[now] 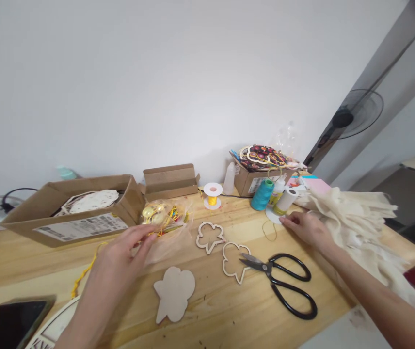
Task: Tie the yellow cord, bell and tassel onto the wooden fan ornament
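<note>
My left hand (116, 266) reaches to a clear plastic bag (171, 240) holding yellow cords and round pale pieces; thumb and forefinger come together at its near edge. At the right, my right hand (307, 230) has its fingertips closed on the rim of a white spool (273, 215) wound with olive-gold cord, from which a loop hangs onto the table. Between the hands lie two cloud-shaped wooden outlines, a smaller one (210, 236) and another (235, 261). Black-handled scissors (271, 269) rest with their tips over the latter. A solid wooden cutout (175, 294) lies nearer me.
An open cardboard box (84, 225) with white lacy pieces stands left, a phone (11, 322) in front. Behind are a yellow thread spool (212, 196), teal thread cone (263, 196) and a filled box (254, 182). Cream fabric (353, 228) covers the right side.
</note>
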`<action>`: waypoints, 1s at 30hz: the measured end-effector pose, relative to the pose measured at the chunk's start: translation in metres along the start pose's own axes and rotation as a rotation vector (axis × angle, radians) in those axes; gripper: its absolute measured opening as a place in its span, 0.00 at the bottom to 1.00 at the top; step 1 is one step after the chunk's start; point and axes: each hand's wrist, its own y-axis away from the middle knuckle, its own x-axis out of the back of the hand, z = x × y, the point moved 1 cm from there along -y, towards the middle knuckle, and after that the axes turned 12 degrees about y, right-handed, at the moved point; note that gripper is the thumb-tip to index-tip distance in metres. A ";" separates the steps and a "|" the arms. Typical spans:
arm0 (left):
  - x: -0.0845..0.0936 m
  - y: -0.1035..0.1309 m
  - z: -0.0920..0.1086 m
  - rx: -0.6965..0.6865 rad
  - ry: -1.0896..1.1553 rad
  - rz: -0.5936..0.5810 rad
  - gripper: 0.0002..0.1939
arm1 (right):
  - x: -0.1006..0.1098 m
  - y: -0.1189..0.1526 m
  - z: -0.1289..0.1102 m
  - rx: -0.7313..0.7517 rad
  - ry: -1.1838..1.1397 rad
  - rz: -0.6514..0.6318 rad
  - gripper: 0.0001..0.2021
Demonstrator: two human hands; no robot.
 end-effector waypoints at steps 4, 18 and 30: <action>0.000 0.000 0.001 0.027 0.009 -0.028 0.17 | 0.001 0.000 0.001 0.041 -0.009 -0.008 0.20; 0.000 0.000 0.007 0.053 -0.003 -0.031 0.17 | -0.015 -0.009 -0.005 0.145 -0.278 0.103 0.18; 0.000 0.001 0.005 -0.002 -0.025 -0.025 0.17 | -0.010 0.011 -0.004 0.079 -0.364 0.264 0.09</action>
